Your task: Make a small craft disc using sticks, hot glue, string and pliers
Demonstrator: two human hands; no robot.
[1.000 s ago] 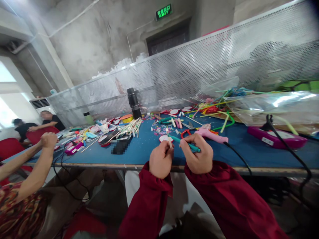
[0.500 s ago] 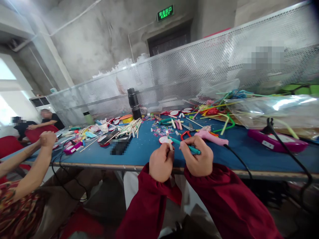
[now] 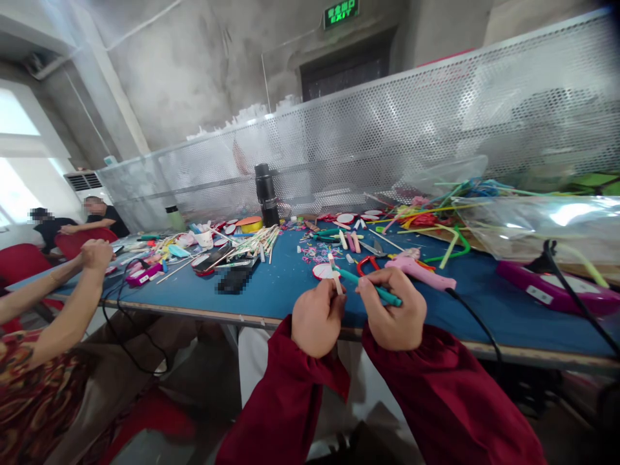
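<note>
Pinched upright between the thumb and fingers of my left hand [image 3: 317,320] is a small cream-white stick [image 3: 338,283]. My right hand [image 3: 398,311] is closed round a slim teal pen-like tool [image 3: 390,298], held as one holds a pen. The tool's tip points left and meets or nearly meets the stick; I cannot tell which. Behind my left hand lies a white disc with a red rim [image 3: 321,271]. Just beyond my right hand are a pink glue gun [image 3: 426,273] with a black cord and a red-handled cutting tool [image 3: 367,265].
A black flask [image 3: 266,197] stands at the back of the blue table [image 3: 290,284]. Bundled paper sticks [image 3: 256,244] and craft bits lie left; a purple device [image 3: 552,284] and plastic bag [image 3: 542,226] lie right. Another person's clasped hands [image 3: 97,255] are at far left.
The view has shifted slightly, so most of the scene sits a little further right. Both hands keep their holds on the stick and the teal tool, with little visible movement.
</note>
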